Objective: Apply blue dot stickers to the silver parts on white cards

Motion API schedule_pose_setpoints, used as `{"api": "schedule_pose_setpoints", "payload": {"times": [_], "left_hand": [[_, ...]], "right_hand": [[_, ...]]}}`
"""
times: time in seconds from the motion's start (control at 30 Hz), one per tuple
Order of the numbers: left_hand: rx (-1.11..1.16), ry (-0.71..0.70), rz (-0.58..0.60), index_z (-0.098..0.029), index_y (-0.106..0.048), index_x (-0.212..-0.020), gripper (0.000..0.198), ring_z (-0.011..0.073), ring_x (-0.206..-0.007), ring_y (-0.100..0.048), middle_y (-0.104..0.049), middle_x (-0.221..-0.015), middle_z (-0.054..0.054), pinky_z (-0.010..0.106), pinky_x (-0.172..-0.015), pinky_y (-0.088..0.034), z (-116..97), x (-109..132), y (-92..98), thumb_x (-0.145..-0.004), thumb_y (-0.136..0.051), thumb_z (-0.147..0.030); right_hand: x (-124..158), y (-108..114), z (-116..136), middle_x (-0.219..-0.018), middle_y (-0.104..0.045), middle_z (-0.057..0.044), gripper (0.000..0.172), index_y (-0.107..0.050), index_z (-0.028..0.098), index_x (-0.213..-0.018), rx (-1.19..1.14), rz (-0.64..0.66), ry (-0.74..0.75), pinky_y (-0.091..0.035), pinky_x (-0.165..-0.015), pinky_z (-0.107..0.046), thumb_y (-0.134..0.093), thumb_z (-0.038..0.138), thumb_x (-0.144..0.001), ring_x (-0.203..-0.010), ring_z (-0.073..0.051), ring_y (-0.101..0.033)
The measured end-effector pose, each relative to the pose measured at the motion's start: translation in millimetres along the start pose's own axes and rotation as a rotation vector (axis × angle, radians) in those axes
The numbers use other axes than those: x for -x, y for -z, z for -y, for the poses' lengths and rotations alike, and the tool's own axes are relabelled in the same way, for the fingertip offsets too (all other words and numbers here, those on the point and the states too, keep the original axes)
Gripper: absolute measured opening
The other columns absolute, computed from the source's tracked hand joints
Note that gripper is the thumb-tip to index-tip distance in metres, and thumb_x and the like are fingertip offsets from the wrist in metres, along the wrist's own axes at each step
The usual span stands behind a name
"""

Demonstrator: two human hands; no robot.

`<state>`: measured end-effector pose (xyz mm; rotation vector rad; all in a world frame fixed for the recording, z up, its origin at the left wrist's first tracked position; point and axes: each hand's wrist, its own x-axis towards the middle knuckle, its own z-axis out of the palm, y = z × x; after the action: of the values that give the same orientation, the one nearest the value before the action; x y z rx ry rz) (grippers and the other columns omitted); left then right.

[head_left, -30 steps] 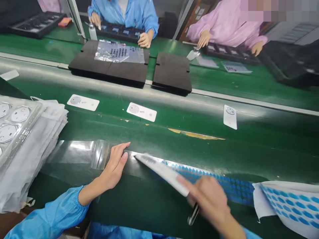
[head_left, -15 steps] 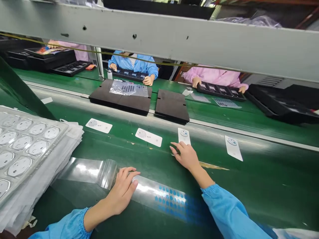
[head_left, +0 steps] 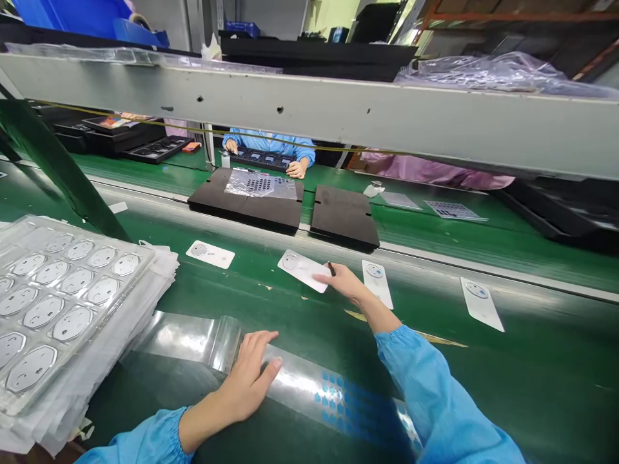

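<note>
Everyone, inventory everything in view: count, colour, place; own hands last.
Cards: at least four, white, mid-table
Tray: at least one, clear, left
Strip: one, clear, blue-dotted, front
Blocks: two, black, beyond cards
Tool: one, dark, in right hand
Beam: one, grey, across top
Post: one, green, left
Bins: about two, blue, top left
Co-workers: at least two, blue and pink, opposite
Left hand: one, blue sleeve, on strip
Right hand: one, blue sleeve, at card

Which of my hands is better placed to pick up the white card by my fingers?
Probably your right hand: it is at the right end of the white card, though it also holds a dark tool. Your left hand is farther away, on the clear film.
</note>
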<state>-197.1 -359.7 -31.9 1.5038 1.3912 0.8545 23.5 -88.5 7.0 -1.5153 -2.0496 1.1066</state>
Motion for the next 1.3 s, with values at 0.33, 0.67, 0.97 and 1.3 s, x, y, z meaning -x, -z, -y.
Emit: {"api": "schedule_pose_setpoints", "payload": {"times": [0.33, 0.67, 0.97, 1.3], "left_hand": [[0.740, 0.139, -0.232, -0.029, 0.003, -0.165, 0.104, 0.0209, -0.097, -0.070, -0.069, -0.125, 0.011, 0.034, -0.086, -0.056, -8.1, -12.7, 0.5, -0.094, -0.071, -0.049], [-0.459, -0.176, 0.138, -0.023, -0.052, -0.147, 0.050, 0.0374, -0.132, -0.048, -0.051, -0.152, 0.016, 0.060, -0.107, -0.044, -0.8, -6.3, 3.2, -0.099, -0.061, -0.032], [-0.872, -0.272, 0.214, -0.027, -0.045, -0.157, 0.057, 0.0421, -0.148, -0.032, -0.024, -0.171, 0.016, 0.061, -0.112, -0.035, -6.1, -5.8, -3.0, -0.104, -0.057, -0.041], [-0.851, -0.229, 0.167, -0.019, -0.046, -0.155, 0.067, 0.0435, -0.147, -0.033, -0.031, -0.166, 0.022, 0.059, -0.114, -0.033, -6.5, -3.8, -6.5, -0.098, -0.065, -0.049]], "right_hand": [[179.3, -57.7, 21.1, -0.095, -0.069, -0.004, 0.035, -0.069, 0.021, -0.099, -0.139, 0.377, 0.008, -0.049, -0.074, -0.033, -0.076, 0.053, -0.085, -0.084, -0.022, -0.062], [218.0, -36.8, -33.4, -0.091, -0.066, -0.006, 0.038, -0.078, 0.026, -0.101, -0.176, -0.145, -0.020, -0.054, -0.077, -0.040, -0.055, 0.056, -0.101, -0.083, -0.023, -0.064], [223.9, -75.7, -48.1, -0.075, -0.071, -0.004, 0.028, -0.067, 0.020, -0.101, -0.483, -0.016, -0.066, -0.057, -0.064, -0.031, -0.060, 0.047, -0.103, -0.064, -0.017, -0.067], [224.8, -72.6, -47.5, -0.078, -0.073, -0.006, 0.028, -0.071, 0.021, -0.096, -0.427, -0.011, -0.081, -0.058, -0.057, -0.030, -0.062, 0.047, -0.101, -0.062, -0.017, -0.068]]}}
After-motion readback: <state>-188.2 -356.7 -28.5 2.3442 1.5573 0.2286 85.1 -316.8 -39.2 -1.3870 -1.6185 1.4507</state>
